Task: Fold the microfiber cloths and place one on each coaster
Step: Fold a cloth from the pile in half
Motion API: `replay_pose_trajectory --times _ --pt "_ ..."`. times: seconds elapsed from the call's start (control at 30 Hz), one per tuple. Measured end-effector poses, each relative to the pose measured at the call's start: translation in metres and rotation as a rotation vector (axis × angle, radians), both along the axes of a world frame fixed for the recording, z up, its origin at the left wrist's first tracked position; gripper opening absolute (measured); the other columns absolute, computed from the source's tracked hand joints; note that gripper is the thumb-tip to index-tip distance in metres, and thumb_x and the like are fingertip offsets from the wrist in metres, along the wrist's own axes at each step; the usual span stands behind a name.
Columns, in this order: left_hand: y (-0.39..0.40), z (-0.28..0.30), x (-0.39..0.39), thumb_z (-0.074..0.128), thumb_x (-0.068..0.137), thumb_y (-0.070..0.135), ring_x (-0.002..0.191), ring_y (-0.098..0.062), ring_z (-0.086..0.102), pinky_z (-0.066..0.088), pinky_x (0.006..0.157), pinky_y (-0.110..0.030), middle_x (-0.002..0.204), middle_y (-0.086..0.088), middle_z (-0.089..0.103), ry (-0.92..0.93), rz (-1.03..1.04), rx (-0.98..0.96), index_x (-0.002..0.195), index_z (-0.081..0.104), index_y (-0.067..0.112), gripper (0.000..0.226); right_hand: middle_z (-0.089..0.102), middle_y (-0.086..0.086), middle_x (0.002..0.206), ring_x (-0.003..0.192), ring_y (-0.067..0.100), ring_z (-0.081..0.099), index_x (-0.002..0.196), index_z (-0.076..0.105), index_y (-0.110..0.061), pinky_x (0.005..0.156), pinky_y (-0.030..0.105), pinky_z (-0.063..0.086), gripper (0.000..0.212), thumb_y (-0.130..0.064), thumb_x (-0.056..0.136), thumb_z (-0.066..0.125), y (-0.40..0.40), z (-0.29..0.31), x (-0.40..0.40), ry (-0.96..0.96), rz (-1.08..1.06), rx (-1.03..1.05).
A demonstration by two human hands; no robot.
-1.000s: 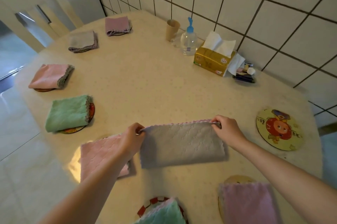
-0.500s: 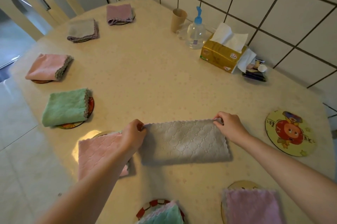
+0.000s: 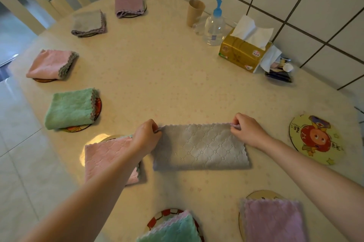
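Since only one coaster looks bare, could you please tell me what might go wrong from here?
1. The left hand and right hand pinch only the grey cloth's far corners, so the next fold may come out skewed.
2. The left forearm lies over the pink cloth and might drag it off its coaster.

Soft, warm, rather dim light fills the scene, with one bright glare patch on the table (image 3: 177, 76) just beside the left hand (image 3: 146, 135). Faint shadows lie under both forearms and along the near edge of the grey cloth (image 3: 199, 147) between the hands. Wide-angle distortion bends the wall tiles (image 3: 295, 5) beyond the right hand (image 3: 249, 130), and the frame's edges look slightly soft.
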State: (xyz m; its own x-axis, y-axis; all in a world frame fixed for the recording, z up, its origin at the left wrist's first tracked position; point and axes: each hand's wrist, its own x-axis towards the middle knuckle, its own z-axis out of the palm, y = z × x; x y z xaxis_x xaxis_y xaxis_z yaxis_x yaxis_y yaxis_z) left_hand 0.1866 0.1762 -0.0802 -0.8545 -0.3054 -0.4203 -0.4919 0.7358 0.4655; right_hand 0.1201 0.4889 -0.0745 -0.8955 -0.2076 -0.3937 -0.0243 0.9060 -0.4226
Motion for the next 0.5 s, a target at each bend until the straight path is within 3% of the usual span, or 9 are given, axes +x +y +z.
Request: replay_pose_trajectory --times 0.07,0.17,0.23,0.3,0.4,0.47,0.5 --pt "0.001 0.003 -0.003 0.053 0.089 0.019 0.074 -0.025 0.049 0.034 0.054 -0.031 0.075 -0.002 0.053 0.043 0.042 0.040 0.089 0.050 0.013 0.007 0.058 -0.001 0.078 0.058 0.015 0.047 0.082 0.044 -0.020 0.054 0.031 0.036 0.010 -0.022 0.087 0.052 0.006 0.002 0.000 -0.006 -0.045 -0.021" --pt "0.002 0.005 -0.010 0.050 0.092 0.020 0.072 -0.026 0.050 0.035 0.054 -0.031 0.076 -0.004 0.054 0.117 0.072 0.068 0.093 0.047 0.013 0.008 0.059 -0.001 0.077 0.052 0.015 0.046 0.088 0.045 -0.018 0.050 0.030 0.037 0.009 -0.022 0.091 0.052 0.013 0.003 0.000 0.039 -0.069 -0.041" --pt "0.004 0.005 -0.017 0.048 0.094 0.021 0.079 -0.029 0.054 0.043 0.062 -0.035 0.087 -0.009 0.059 0.198 0.128 0.091 0.101 0.048 0.014 0.010 0.058 -0.002 0.079 0.057 0.016 0.052 0.095 0.045 -0.017 0.052 0.034 0.043 0.010 -0.025 0.094 0.051 0.012 0.005 -0.001 0.088 -0.113 -0.031" --pt "0.010 0.008 -0.018 0.047 0.095 0.019 0.095 -0.031 0.054 0.047 0.080 -0.041 0.106 -0.011 0.058 0.272 0.131 0.061 0.114 0.049 0.012 0.021 0.059 0.004 0.096 0.073 0.020 0.057 0.108 0.045 -0.015 0.061 0.037 0.048 0.017 -0.024 0.095 0.048 0.009 0.007 -0.001 0.143 -0.164 0.012" --pt "0.030 0.012 0.002 0.049 0.085 0.010 0.109 -0.037 0.049 0.042 0.094 -0.046 0.122 -0.015 0.054 0.483 -0.177 -0.145 0.123 0.052 0.003 0.038 0.048 0.009 0.125 0.106 0.025 0.050 0.126 0.042 -0.011 0.082 0.036 0.049 0.034 -0.017 0.094 0.047 0.004 0.009 0.013 0.293 -0.119 0.141" --pt "0.047 0.010 0.030 0.051 0.084 0.012 0.127 -0.035 0.042 0.037 0.106 -0.049 0.138 -0.012 0.048 0.486 -0.475 -0.109 0.131 0.049 0.007 0.048 0.049 0.011 0.126 0.111 0.030 0.047 0.125 0.048 -0.008 0.088 0.039 0.047 0.038 -0.009 0.087 0.052 -0.003 0.008 0.037 0.453 0.099 0.170" --pt "0.053 0.006 0.045 0.050 0.088 0.016 0.139 -0.031 0.030 0.026 0.115 -0.048 0.148 -0.006 0.039 0.434 -0.614 -0.092 0.139 0.043 0.012 0.052 0.051 0.011 0.125 0.111 0.031 0.048 0.123 0.052 -0.008 0.090 0.041 0.047 0.040 -0.005 0.083 0.054 -0.008 0.006 0.051 0.500 0.231 0.147"
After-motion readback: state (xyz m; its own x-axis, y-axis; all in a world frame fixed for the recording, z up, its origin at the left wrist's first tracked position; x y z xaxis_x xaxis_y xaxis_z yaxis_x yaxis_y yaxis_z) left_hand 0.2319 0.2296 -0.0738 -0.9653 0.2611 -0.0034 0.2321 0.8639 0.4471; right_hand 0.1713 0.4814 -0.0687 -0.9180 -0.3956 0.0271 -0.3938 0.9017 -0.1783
